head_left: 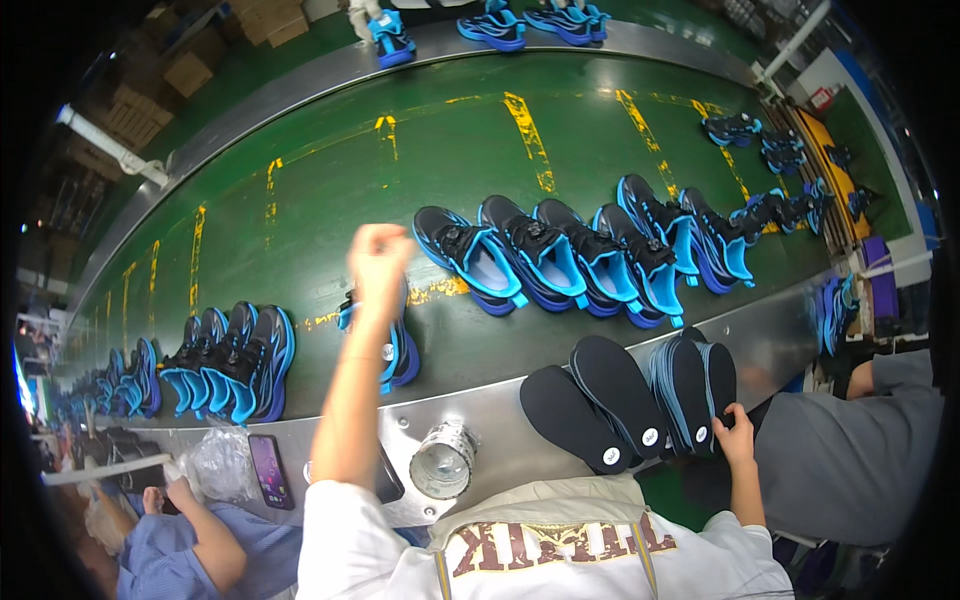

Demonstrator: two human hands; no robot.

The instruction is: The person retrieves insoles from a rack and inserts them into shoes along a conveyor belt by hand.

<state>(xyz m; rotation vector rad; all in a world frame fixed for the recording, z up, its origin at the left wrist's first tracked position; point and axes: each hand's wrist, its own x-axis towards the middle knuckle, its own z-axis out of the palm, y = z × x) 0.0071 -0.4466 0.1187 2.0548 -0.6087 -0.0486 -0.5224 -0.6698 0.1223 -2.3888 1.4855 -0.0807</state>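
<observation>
A long green belt (330, 190) with worn yellow marks curves through the workshop, steel ledges (500, 415) on both sides, and blue-and-black shoes ride it in clusters. The left hand (380, 255) is up over the belt, fingers curled shut into a loose fist just above a single shoe (398, 350) near the belt's near edge; what it pinches, if anything, cannot be made out. The right hand (735, 428) is down on the ledge, fingers closed on the end of a stack of black insoles (690, 385) fanned out there. A row of shoes (590, 262) sits mid-belt beyond. A tape roll (442, 460) and a phone (270, 470) lie on the ledge.
</observation>
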